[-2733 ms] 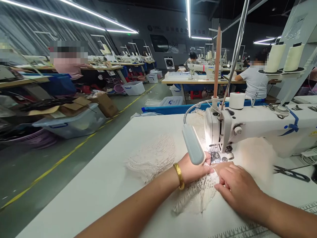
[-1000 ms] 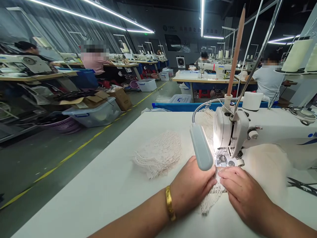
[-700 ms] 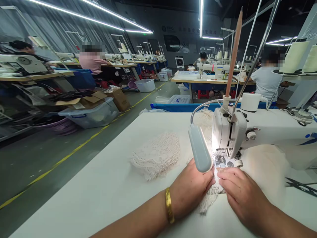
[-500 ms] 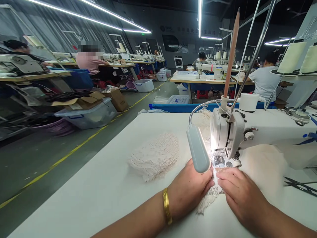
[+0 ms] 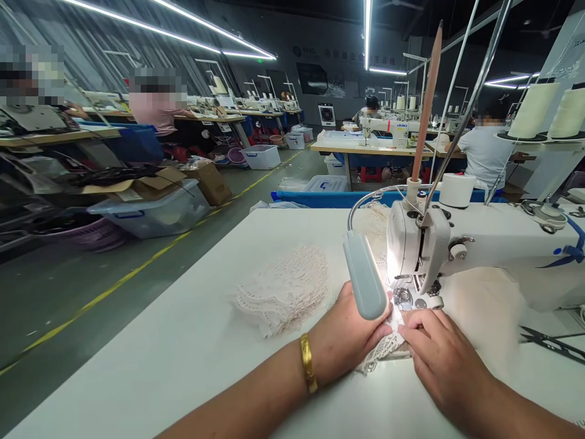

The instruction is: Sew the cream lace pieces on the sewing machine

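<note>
A strip of white lace (image 5: pixel 386 347) lies under the presser foot area of a white sewing machine (image 5: pixel 484 235), lit by a lamp. On its left edge, my left hand (image 5: pixel 350 341), with a gold bracelet (image 5: pixel 308 364) at the wrist, closes thumb and fingers on the lace; some fingertips are behind the grey lamp head (image 5: pixel 365 277). From the other side my right hand (image 5: pixel 445 356) pinches the lace edge with bent fingers, just in front of the needle plate. The lace's loose end hangs toward me between both hands.
A stack of lace pieces (image 5: pixel 287 289) lies left on the white table (image 5: pixel 192 341). Beige fabric (image 5: pixel 484 311) sits right of the needle, with black scissors (image 5: pixel 551 344) beyond. A pencil (image 5: pixel 428 100) stands upright on the machine. Other people work at machines farther off.
The lace's loose end has drawn in toward the machine and shows shorter. My right fingers have bent into a tighter pinch. The view has shifted slightly.
</note>
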Available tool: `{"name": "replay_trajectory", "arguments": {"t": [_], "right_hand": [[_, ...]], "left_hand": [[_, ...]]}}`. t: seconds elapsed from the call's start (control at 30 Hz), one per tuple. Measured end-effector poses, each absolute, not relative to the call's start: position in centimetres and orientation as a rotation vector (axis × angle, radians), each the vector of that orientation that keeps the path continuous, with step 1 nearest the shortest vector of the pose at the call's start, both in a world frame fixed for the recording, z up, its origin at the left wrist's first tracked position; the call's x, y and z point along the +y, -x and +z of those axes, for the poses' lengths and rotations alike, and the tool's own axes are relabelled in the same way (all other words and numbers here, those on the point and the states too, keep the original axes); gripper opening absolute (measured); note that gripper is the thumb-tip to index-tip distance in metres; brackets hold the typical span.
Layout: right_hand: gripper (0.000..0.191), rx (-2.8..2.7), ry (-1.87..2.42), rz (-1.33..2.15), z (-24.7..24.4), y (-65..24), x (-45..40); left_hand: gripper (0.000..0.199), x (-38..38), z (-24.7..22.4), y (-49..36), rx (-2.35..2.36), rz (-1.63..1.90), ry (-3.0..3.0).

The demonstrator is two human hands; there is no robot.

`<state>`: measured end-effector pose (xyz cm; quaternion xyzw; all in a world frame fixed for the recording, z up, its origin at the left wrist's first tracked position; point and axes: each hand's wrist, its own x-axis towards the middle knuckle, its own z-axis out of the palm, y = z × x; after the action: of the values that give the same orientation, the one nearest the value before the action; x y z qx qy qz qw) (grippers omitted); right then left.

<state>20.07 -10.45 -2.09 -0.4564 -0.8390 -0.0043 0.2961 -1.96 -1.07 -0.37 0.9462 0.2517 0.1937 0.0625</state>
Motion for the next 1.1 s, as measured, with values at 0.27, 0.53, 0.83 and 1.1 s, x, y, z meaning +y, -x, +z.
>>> {"name": "replay_trajectory", "arguments": {"t": [0.27,0.53,0.83,1.1], "right_hand": [[0.031,-2.223,1.225,-0.004,-2.2,-19.8,-10.4],[0.033,-2.237,1.217,-0.033,-2.2,-19.9,-10.4],[0.032,-2.238,1.211,-0.033,-2.3,-19.9,-10.4],[0.036,-2.265,1.203,-0.036,-2.0,-19.9,-10.2]], "left_hand": [[0.018,-0.8,-0.4,1.9,0.75,0.596,-2.899],[0.026,-1.2,-0.6,1.8,0.77,0.673,-2.892],[0.019,-1.6,0.0,1.7,0.751,0.705,-2.893],[0.014,-1.9,0.5,1.5,0.801,0.704,-2.92]]}}
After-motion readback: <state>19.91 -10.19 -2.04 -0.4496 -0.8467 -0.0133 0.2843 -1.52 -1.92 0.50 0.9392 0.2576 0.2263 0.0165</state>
